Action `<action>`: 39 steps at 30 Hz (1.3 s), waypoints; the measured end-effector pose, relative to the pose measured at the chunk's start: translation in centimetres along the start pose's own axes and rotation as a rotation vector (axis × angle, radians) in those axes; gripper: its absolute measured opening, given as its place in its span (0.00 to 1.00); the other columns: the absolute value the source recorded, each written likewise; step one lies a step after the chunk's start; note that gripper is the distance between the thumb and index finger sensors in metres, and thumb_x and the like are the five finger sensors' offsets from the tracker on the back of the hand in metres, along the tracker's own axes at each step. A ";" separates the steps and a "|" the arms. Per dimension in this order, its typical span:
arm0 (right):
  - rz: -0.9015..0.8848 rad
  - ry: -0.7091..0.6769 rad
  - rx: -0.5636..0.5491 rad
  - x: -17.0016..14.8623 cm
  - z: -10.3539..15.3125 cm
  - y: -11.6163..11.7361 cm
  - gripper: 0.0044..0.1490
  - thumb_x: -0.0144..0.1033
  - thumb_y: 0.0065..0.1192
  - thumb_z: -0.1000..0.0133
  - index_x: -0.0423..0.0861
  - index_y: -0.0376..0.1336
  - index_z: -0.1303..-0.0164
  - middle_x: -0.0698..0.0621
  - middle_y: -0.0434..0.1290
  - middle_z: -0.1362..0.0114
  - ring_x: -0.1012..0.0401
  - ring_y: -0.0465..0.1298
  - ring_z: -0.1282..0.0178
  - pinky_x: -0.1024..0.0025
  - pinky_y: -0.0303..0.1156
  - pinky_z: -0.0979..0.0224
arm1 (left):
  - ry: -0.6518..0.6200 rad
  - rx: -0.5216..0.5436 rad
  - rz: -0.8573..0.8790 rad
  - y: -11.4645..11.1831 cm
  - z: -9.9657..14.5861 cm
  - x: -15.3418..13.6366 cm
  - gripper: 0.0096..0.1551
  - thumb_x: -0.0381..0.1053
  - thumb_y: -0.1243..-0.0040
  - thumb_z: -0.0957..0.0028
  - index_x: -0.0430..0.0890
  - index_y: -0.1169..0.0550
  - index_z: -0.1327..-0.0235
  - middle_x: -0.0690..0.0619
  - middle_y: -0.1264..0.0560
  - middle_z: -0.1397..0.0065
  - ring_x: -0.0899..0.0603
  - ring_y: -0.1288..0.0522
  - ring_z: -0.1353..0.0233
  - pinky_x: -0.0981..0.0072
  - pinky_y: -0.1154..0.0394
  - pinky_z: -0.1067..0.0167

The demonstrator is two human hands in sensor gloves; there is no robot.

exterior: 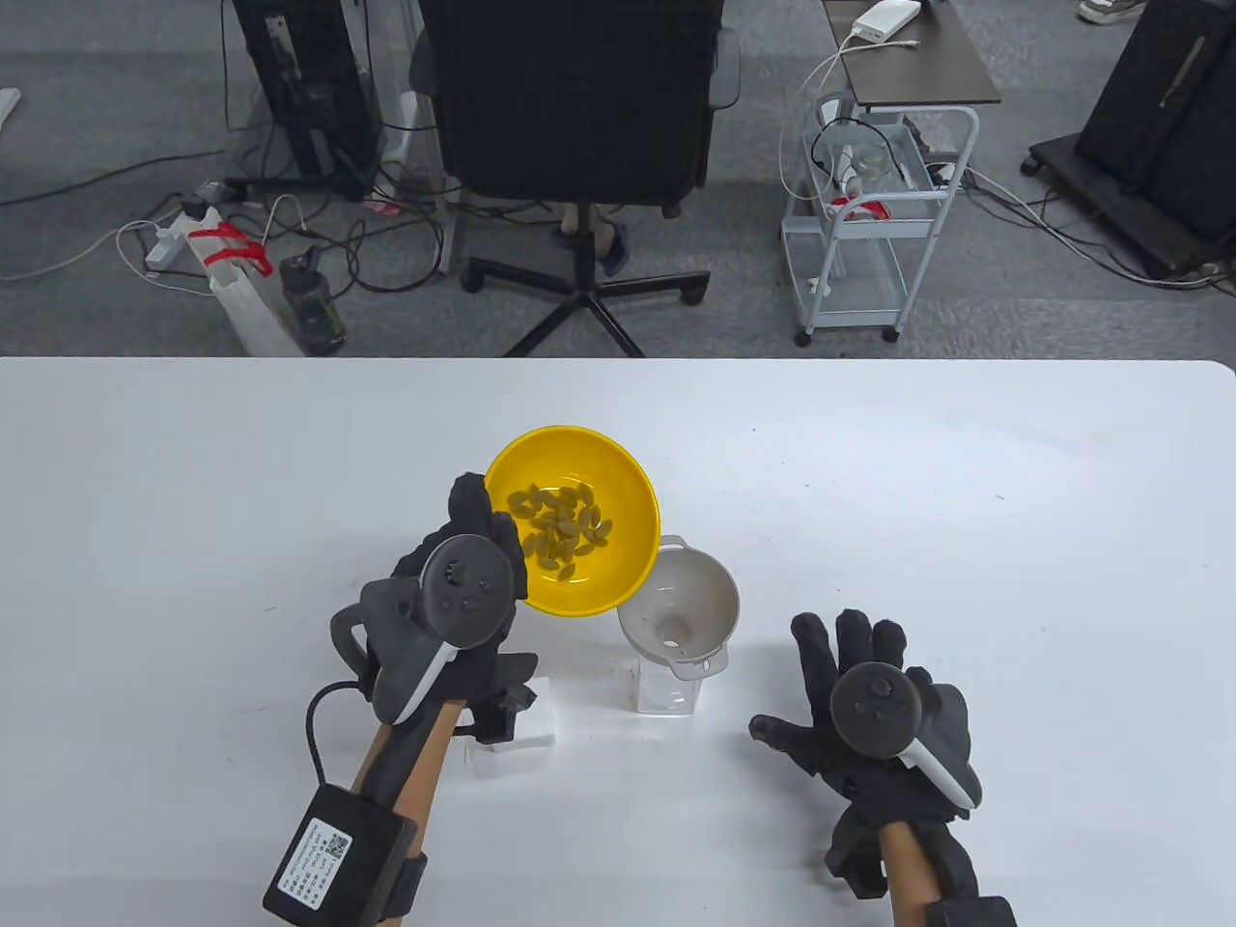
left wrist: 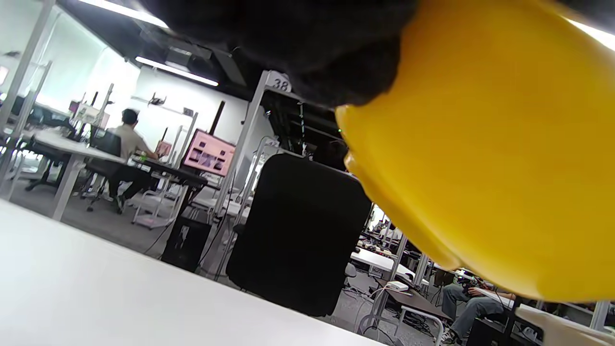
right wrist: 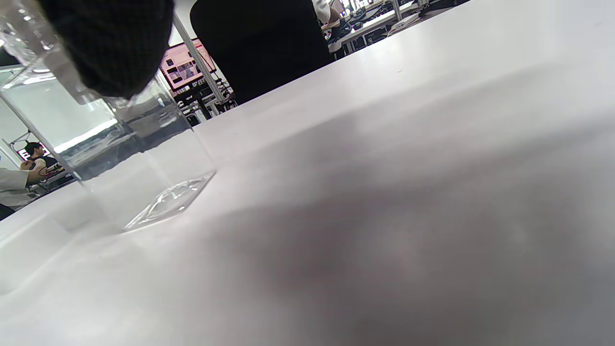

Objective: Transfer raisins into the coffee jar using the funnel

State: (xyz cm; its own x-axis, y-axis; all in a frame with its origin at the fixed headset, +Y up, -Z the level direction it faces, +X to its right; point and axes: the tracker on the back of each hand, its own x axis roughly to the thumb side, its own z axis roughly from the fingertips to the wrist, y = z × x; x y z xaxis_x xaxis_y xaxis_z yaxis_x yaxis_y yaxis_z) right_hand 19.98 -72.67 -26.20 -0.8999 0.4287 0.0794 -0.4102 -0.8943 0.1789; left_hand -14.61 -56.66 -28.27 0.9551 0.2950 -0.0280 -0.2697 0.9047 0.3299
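Observation:
My left hand (exterior: 473, 550) grips the left rim of a yellow bowl (exterior: 618, 502) and holds it lifted and tilted toward a grey-white funnel (exterior: 700, 594). Several pale green raisins (exterior: 560, 526) lie in the bowl. The bowl's lower edge overlaps the funnel's left rim. The funnel sits in the mouth of a clear square jar (exterior: 666, 690), which also shows in the right wrist view (right wrist: 120, 158). The bowl's yellow underside fills the left wrist view (left wrist: 480, 154). My right hand (exterior: 850, 676) rests flat on the table (exterior: 966, 483) with fingers spread, right of the jar, holding nothing.
A white lid-like block (exterior: 517, 729) lies on the table just left of the jar, under my left wrist. A black office chair (exterior: 575, 106) and a wire cart (exterior: 869, 232) stand beyond the table's far edge.

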 end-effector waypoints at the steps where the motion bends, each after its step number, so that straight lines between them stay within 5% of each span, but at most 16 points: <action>1: -0.001 -0.001 -0.001 0.0 0.0 0.0 0.67 0.67 0.60 0.42 0.52 0.25 0.14 0.31 0.24 0.14 0.29 0.25 0.18 0.19 0.32 0.26 | -0.023 0.016 -0.036 0.2 0.2 0.7 0.27 0.50 0.48 0.27 0.39 0.32 0.21 0.52 0.16 0.60 0.62 0.21 0.68 0.64 0.21 0.59; 16: 0.003 -0.011 -0.009 0.1 0.0 -0.1 0.67 0.67 0.60 0.42 0.52 0.25 0.14 0.31 0.24 0.14 0.29 0.25 0.18 0.19 0.32 0.25 | -0.263 0.177 -0.374 -0.2 2.8 7.1 0.27 0.51 0.49 0.27 0.41 0.33 0.20 0.53 0.17 0.59 0.61 0.20 0.67 0.63 0.22 0.57; 39: 0.005 -0.009 -0.008 0.2 0.1 -0.1 0.67 0.67 0.60 0.42 0.52 0.25 0.14 0.31 0.24 0.14 0.29 0.25 0.18 0.19 0.32 0.25 | -0.438 0.418 -0.698 -0.7 5.4 9.9 0.27 0.52 0.51 0.26 0.43 0.36 0.18 0.54 0.17 0.56 0.61 0.20 0.64 0.63 0.22 0.54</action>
State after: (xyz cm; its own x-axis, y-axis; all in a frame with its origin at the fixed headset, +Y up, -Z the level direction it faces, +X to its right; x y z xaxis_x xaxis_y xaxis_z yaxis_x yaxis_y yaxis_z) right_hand 19.88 -72.45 -26.14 -0.9007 0.4253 0.0888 -0.4069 -0.8973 0.1710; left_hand -4.27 -55.99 -23.70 0.8687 -0.4951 -0.0173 0.3692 0.6237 0.6890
